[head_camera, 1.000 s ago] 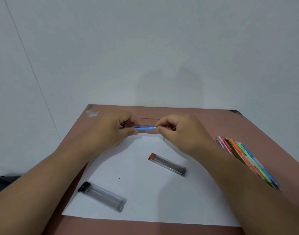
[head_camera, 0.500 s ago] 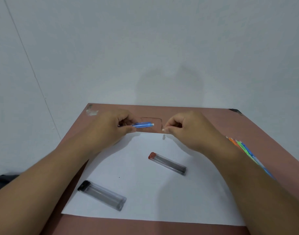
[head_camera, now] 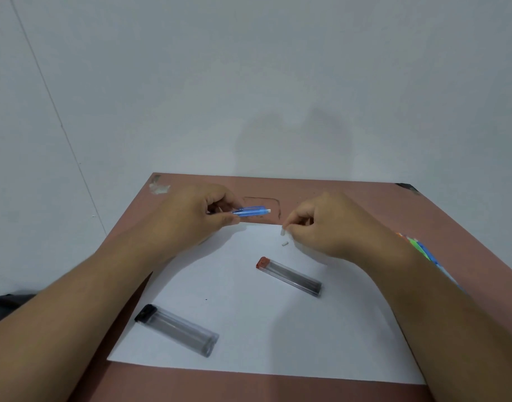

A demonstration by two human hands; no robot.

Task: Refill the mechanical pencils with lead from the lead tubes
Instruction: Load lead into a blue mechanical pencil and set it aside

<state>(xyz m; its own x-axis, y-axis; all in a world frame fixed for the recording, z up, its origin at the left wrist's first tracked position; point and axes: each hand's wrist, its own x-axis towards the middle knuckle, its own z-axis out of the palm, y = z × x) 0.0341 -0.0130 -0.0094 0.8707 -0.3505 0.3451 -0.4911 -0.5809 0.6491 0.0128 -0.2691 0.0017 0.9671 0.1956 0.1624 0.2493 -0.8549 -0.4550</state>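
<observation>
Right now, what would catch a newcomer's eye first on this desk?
Probably the blue pencil gripped in the left hand at the far edge of the white paper. Next, two clear lead tubes lying on that paper: a red-capped one mid-sheet and a black-capped one nearer the person.

Left hand (head_camera: 190, 219) grips blue pencil (head_camera: 250, 211) — right hand (head_camera: 321, 227) pinches cap (head_camera: 283, 232).

Paper sheet (head_camera: 249, 329) lies on the table (head_camera: 350, 198). Two lead tubes (head_camera: 289, 276) (head_camera: 177, 330) rest on it; loose pencils (head_camera: 421, 250) lie right.
</observation>
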